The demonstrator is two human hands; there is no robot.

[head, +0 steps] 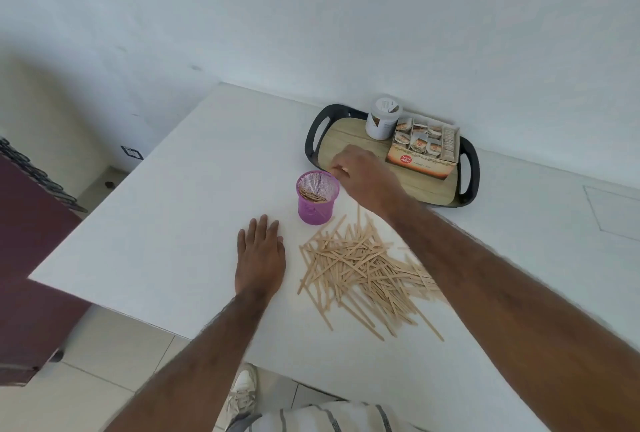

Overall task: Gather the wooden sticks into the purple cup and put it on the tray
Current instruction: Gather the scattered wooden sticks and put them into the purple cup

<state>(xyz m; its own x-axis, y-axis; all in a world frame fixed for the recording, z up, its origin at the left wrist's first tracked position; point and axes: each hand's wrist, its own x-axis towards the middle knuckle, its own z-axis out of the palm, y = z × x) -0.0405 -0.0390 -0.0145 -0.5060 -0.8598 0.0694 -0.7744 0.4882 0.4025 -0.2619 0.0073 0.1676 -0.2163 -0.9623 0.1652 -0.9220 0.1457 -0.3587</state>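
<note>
A purple mesh cup (pixel 317 205) stands upright on the white table, with some wooden sticks lying inside it. A loose pile of wooden sticks (pixel 360 269) is spread on the table just in front of the cup, partly hidden under my right forearm. My right hand (pixel 367 177) hovers beside the cup's right rim, fingers curled downward; whether it holds anything is hidden. My left hand (pixel 259 255) rests flat on the table, left of the pile, fingers spread. The black-rimmed tray (pixel 313 134) with a wooden floor sits behind the cup.
On the tray stand a white jar (pixel 382 118) and an open box of tea bags (pixel 424 149). The white table (pixel 194 196) ends at its left and near edges. A dark red cabinet (pixel 31 258) stands to the left. A wall rises behind.
</note>
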